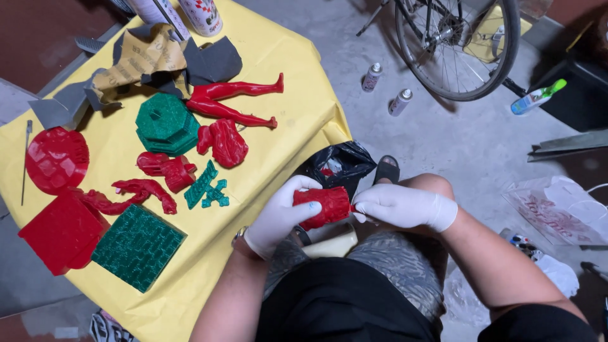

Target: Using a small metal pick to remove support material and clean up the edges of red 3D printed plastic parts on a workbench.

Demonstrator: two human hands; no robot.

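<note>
Currently, the seated person holds one red printed part (324,206) over the lap, between both gloved hands: the left hand (280,215) is wrapped around its left end, and the right hand (405,206) is pinched at its right end, fingertips closed on a small edge there. Whether a tool or a scrap of abrasive sits under those fingertips cannot be told. Just beyond the hands an open black bag (339,164) lies on the concrete floor, with something red showing inside it. To the left, the yellow-covered table (278,69) carries the remaining pieces, none of them in hand: a green brick-textured plate (136,247), a red square block (60,231), a red disc (56,158), a green stepped octagonal base (166,123), small green lattice pieces (206,188), red arm-like fragments (142,190), a red torso piece (223,142) and a pair of red legs (234,101). Torn sandpaper sheets (142,60) lie at the far end, beside spray cans (201,14). Judged from this layout, work is on one part only; the figure is unassembled, and most parts are untouched on the table. Farther off stands a bicycle wheel (457,47)
</note>
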